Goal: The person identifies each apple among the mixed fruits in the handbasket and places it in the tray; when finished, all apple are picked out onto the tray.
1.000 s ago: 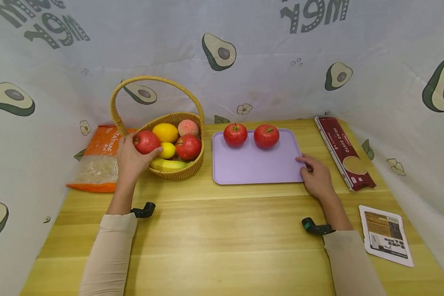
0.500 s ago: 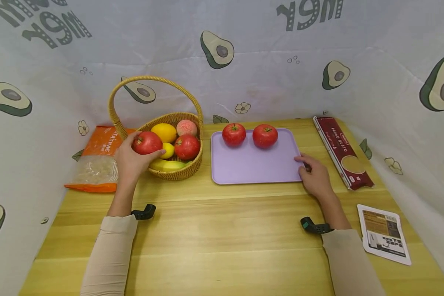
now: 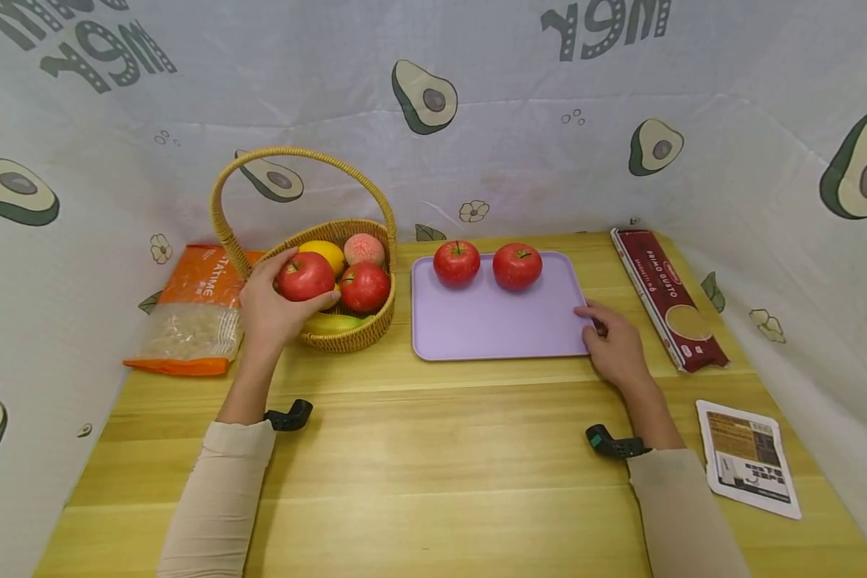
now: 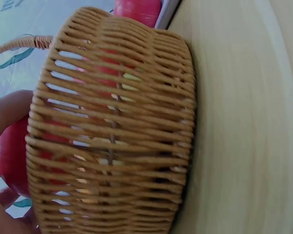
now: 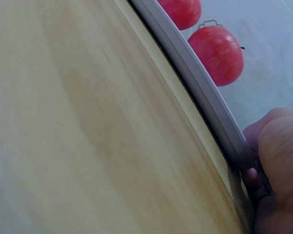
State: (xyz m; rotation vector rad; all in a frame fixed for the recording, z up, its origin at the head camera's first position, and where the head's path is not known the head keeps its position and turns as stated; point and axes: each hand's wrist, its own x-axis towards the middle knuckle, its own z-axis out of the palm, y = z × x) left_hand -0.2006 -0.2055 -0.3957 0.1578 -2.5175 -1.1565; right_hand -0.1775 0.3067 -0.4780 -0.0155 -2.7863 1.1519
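Note:
My left hand point(image 3: 270, 309) grips a red apple point(image 3: 307, 276) over the left side of the wicker basket point(image 3: 347, 341). Inside the basket are a yellow lemon point(image 3: 325, 253), a pink peach point(image 3: 364, 250), another red apple point(image 3: 364, 287) and a banana point(image 3: 332, 323); the held apple now covers most of a small yellow fruit. In the left wrist view the basket's woven side point(image 4: 112, 122) hides part of the held apple point(image 4: 12, 156). My right hand point(image 3: 616, 341) pinches the right edge of a lilac tray point(image 3: 491, 329). Two red apples point(image 3: 457, 263) sit along the tray's far side.
An orange-and-clear food bag point(image 3: 188, 321) lies left of the basket, partly behind my left hand. At the right are a dark red spaghetti pack point(image 3: 668, 297) and a flat white-edged packet point(image 3: 749, 457). A printed cloth point(image 3: 520, 160) hangs behind the wooden table point(image 3: 433, 466).
My left hand has taken the apple up slightly and shifted it right, over the small yellow fruit. My right hand stays at the tray's edge.

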